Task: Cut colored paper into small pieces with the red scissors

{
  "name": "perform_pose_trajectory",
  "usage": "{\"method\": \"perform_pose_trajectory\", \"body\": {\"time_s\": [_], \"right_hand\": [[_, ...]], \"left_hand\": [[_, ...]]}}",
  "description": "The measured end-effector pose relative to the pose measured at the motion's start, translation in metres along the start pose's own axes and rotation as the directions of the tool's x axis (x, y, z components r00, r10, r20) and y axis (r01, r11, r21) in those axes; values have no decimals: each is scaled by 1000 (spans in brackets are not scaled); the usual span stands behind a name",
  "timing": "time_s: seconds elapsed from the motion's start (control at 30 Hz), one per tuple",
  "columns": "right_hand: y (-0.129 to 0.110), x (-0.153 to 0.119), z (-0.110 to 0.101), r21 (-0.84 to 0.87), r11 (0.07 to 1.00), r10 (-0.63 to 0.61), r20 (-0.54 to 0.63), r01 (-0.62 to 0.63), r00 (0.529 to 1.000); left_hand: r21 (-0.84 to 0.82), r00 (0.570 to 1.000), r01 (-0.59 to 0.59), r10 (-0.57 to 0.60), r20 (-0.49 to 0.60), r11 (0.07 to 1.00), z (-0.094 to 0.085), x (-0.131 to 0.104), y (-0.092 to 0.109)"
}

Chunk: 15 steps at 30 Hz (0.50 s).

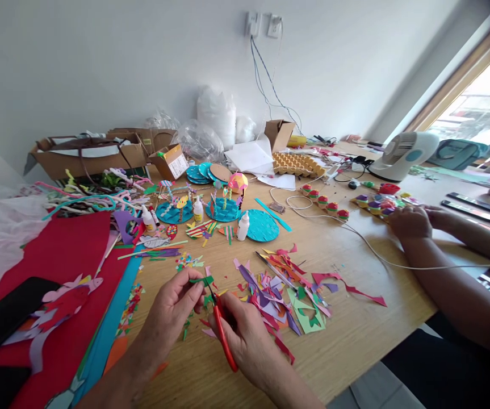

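Red scissors [226,339] seemingly meet green paper [202,280]

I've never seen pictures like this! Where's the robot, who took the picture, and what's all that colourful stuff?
There's no robot here, just a person's bare hands. The one picture comes from a camera worn on that person's head, looking forward and down, so you see almost what they see.

The left hand pinches a bit of green paper in its fingers. The right hand holds red-handled scissors, with the blades by the paper.

On the wooden table lie colourful paper scraps, small white bottles and a round blue disc. At the right, you can see another person's hands.
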State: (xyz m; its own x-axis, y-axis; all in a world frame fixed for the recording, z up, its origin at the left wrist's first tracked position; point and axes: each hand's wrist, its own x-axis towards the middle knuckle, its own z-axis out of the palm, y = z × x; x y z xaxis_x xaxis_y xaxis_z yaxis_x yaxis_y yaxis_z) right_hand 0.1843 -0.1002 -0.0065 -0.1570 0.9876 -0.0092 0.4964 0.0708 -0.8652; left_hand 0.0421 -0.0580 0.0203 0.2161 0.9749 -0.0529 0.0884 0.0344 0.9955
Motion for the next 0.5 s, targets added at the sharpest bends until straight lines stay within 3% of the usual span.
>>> {"method": "perform_pose_trajectory", "body": {"time_s": [0.5], "right_hand": [[-3,-2,-1,52,999,11,7,-12,1000]], "left_hand": [[-66,1000,24,-24,6,998,2,0,1]]}}
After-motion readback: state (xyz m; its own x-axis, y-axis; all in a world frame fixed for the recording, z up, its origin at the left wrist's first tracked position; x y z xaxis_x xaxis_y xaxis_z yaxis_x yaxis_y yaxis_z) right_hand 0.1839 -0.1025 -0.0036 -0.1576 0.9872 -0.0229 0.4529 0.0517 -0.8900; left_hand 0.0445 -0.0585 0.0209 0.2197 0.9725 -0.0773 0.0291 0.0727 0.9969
